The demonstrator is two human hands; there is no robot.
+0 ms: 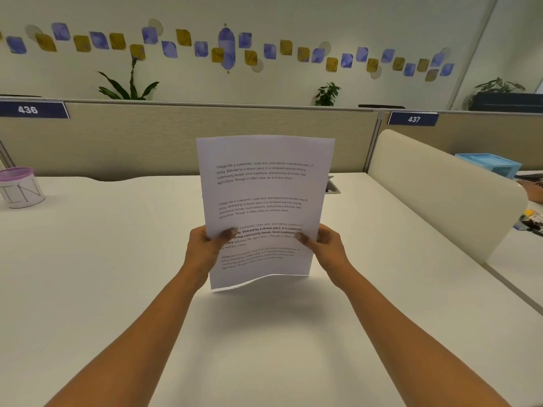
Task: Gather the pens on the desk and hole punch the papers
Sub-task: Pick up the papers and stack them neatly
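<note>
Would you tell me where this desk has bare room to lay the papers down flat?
The desk lies bare beneath the papers, between both forearms, and leftward from the left hand to the far-left cup. Right of the right hand it is bare up to the cream divider. Beyond that divider it is crowded: a blue tray and small clutter.

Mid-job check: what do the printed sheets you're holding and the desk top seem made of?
White printed sheets: thin matte office paper; the bottom edge curls in a wave. Off-white desk top: probably smooth matte laminate, judging by even colour, no grain and a soft shadow; its core is hidden.
</note>
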